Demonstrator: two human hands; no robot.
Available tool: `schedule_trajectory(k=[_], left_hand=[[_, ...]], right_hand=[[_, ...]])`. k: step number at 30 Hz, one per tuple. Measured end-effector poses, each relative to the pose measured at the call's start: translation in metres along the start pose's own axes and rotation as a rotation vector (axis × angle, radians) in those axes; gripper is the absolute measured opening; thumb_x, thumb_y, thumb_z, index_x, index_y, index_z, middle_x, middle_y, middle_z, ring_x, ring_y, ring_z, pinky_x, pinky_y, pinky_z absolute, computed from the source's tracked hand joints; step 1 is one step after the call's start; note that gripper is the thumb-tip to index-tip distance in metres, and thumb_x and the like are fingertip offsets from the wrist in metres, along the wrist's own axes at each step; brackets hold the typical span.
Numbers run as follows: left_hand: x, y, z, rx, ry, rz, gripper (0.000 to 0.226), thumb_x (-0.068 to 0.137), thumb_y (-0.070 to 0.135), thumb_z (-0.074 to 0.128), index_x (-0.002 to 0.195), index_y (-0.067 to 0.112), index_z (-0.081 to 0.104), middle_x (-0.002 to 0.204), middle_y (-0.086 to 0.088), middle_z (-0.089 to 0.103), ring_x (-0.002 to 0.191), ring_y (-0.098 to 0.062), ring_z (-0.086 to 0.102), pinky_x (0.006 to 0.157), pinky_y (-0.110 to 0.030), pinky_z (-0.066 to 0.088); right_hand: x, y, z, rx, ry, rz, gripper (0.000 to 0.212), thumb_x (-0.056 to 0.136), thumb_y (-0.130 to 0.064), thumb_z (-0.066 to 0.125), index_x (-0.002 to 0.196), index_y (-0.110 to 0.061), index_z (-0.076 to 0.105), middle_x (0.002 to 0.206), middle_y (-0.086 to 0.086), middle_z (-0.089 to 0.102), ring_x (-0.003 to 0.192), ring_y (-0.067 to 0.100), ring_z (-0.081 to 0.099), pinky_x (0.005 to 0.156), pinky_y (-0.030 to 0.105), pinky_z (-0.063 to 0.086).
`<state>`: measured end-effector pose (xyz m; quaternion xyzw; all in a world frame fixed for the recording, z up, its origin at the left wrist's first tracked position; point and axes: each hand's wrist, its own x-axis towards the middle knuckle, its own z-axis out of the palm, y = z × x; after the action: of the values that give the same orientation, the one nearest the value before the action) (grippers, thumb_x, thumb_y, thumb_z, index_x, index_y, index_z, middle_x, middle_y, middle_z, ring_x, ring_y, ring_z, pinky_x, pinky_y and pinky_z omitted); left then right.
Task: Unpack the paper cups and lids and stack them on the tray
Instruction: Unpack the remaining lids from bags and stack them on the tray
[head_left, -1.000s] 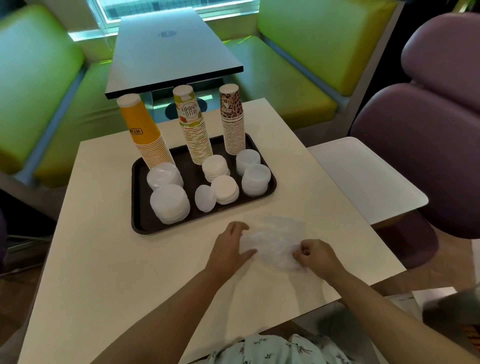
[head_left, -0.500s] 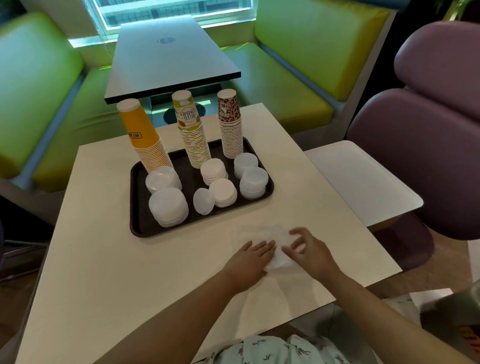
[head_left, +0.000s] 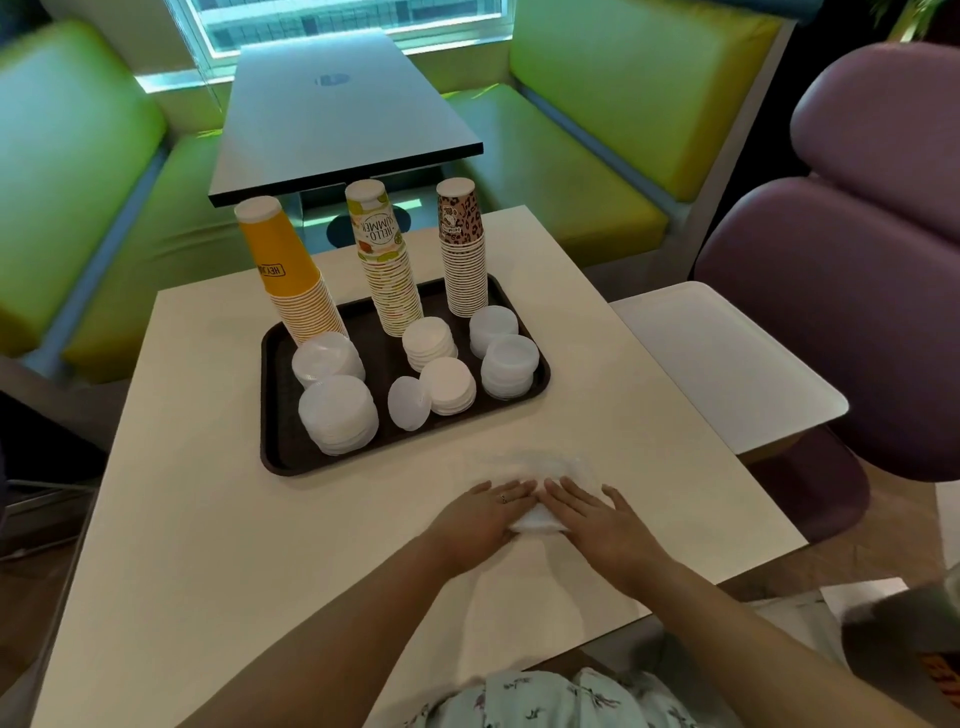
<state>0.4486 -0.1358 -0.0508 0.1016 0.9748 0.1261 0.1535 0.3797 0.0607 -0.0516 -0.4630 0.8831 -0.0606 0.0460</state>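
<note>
Both hands moved together since earlier: left hand (head_left: 485, 512) and right hand (head_left: 597, 517) now press flat, fingers straight, on empty plastic wrapper (head_left: 540, 480) near tray (head_left: 275, 447). Cups, lids already stacked there. Squeeze air out, fold small.

Table (head_left: 218, 519) (tray (head_left: 275, 415), plastic wrap (head_left: 550, 467))

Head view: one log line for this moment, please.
left hand: flat on plastic wrapper | right hand: same | tray: cups, lids stacked
</note>
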Motion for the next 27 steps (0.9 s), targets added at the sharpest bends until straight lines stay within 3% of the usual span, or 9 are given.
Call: schedule_trajectory(k=[4,8,11,13,15,17,21,24,27], left_hand=[[-0.006,-0.009,0.002,-0.052,0.053,0.004,0.053,0.097,0.015,0.046,0.147,0.024,0.031,0.155,0.007,0.026,0.143,-0.007,0.021,0.113,-0.024,0.011],[-0.013,-0.006,-0.008,-0.045,0.112,-0.041,0.054,0.094,0.038,0.053,0.142,0.016,0.04,0.149,-0.001,0.04,0.133,-0.017,0.041,0.11,-0.024,0.02],[-0.013,0.016,-0.02,0.004,0.106,-0.14,0.067,0.087,0.052,0.057,0.142,0.019,0.036,0.127,-0.005,0.06,0.112,-0.023,0.056,0.103,-0.03,0.029],[-0.008,0.026,-0.031,-0.057,0.18,-0.21,0.044,0.091,0.043,0.055,0.127,0.017,0.052,0.11,-0.007,0.067,0.1,-0.025,0.061,0.088,-0.03,0.036],[-0.003,0.03,-0.045,-0.325,0.271,-0.314,0.025,0.09,0.033,0.06,0.1,0.01,0.065,0.093,-0.008,0.068,0.083,-0.021,0.061,0.068,-0.03,0.038],[0.001,0.031,-0.06,-0.818,0.341,-0.41,0.015,0.087,0.021,0.067,0.086,0.007,0.067,0.075,-0.006,0.067,0.062,-0.012,0.06,0.057,-0.026,0.041],[0.004,0.038,-0.083,-1.623,0.328,-0.349,0.022,0.083,0.009,0.068,0.103,0.0,0.066,0.095,-0.016,0.07,0.08,-0.024,0.068,0.077,-0.036,0.057],[0.012,0.045,-0.086,-1.741,0.236,-0.315,0.028,0.088,0.011,0.063,0.113,-0.002,0.062,0.107,-0.021,0.067,0.093,-0.032,0.067,0.083,-0.043,0.057],[0.023,0.06,-0.086,-1.594,0.327,-0.407,0.038,0.089,0.024,0.065,0.118,0.002,0.057,0.112,-0.018,0.066,0.089,-0.023,0.067,0.079,-0.036,0.057]], right_hand=[[0.002,0.0,-0.005,0.12,-0.135,0.045,0.045,0.103,-0.02,0.031,0.147,-0.027,0.03,0.154,-0.009,0.028,0.141,0.007,0.028,0.115,0.033,0.012],[0.013,-0.002,-0.015,0.147,-0.049,0.151,0.031,0.102,-0.028,0.034,0.123,-0.027,0.056,0.122,0.002,0.064,0.106,0.024,0.058,0.088,0.029,0.041],[0.018,-0.002,-0.026,0.224,-0.032,0.138,0.026,0.1,-0.033,0.04,0.106,-0.022,0.063,0.095,0.005,0.068,0.083,0.023,0.062,0.068,0.031,0.043],[0.02,-0.004,-0.036,0.404,0.054,0.131,0.021,0.097,-0.032,0.049,0.1,-0.02,0.066,0.087,0.002,0.069,0.077,0.02,0.061,0.068,0.033,0.044],[0.021,-0.004,-0.047,0.634,0.23,0.208,0.01,0.091,-0.029,0.061,0.098,-0.023,0.065,0.086,-0.004,0.068,0.078,0.013,0.061,0.071,0.026,0.047],[0.021,-0.003,-0.061,0.863,0.405,0.332,0.03,0.084,-0.029,0.07,0.112,-0.027,0.06,0.105,-0.011,0.062,0.094,0.004,0.057,0.081,0.011,0.042],[0.014,0.002,-0.08,1.416,0.189,0.427,0.074,0.078,-0.04,0.074,0.141,-0.032,0.035,0.134,-0.009,0.049,0.12,0.009,0.052,0.096,0.029,0.046],[0.009,0.001,-0.082,1.732,0.027,0.327,0.051,0.089,-0.025,0.065,0.135,-0.023,0.046,0.125,0.004,0.063,0.113,0.021,0.062,0.086,0.038,0.055],[0.005,0.001,-0.078,1.716,0.141,0.348,0.036,0.092,-0.014,0.059,0.127,-0.008,0.056,0.118,0.014,0.066,0.109,0.03,0.064,0.087,0.04,0.055]])
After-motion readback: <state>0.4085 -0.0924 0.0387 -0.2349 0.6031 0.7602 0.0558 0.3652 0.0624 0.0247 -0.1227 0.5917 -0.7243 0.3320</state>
